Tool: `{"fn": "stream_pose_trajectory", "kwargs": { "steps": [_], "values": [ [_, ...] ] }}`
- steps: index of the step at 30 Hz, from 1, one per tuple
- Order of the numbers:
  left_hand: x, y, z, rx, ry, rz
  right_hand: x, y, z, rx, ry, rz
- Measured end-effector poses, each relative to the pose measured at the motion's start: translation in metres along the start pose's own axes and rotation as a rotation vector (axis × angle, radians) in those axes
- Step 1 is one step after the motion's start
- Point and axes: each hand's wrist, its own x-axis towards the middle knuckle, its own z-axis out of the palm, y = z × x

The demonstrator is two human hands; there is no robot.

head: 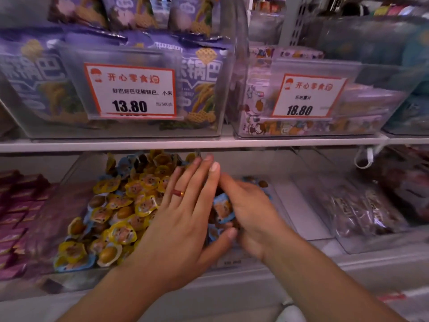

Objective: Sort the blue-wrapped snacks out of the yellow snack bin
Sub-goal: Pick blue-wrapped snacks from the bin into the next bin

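A clear bin (76, 168) on the lower shelf holds a heap of yellow-wrapped snacks (120, 233), with a few blue-wrapped ones mixed in at the back (124, 165) and front left. My left hand (183, 217), wearing a red ring, lies with straight fingers over the right side of the heap. Next to it, my right hand (248, 217) curls round a bunch of blue-wrapped snacks (221, 209) at the bin's right edge. More blue wrappers (255, 181) show beyond my right knuckles, partly hidden.
Purple packets (16, 210) fill the bin on the left, dark brown packets (362, 212) the bin on the right. The shelf above carries clear bins of purple bags (41, 89) and cartoon-print packets (260, 108) with price tags 13.80 and 18.80.
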Motion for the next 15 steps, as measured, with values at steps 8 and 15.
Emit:
{"fn": "stream_pose_trajectory", "kwargs": {
  "steps": [8, 15],
  "values": [
    [-0.022, -0.08, 0.017, 0.044, -0.123, -0.033, 0.034, -0.015, -0.124, -0.906, 0.047, 0.025],
    [-0.052, -0.102, -0.019, -0.009, 0.113, -0.065, 0.043, -0.015, -0.13, -0.851, 0.129, -0.113]
  ]
}}
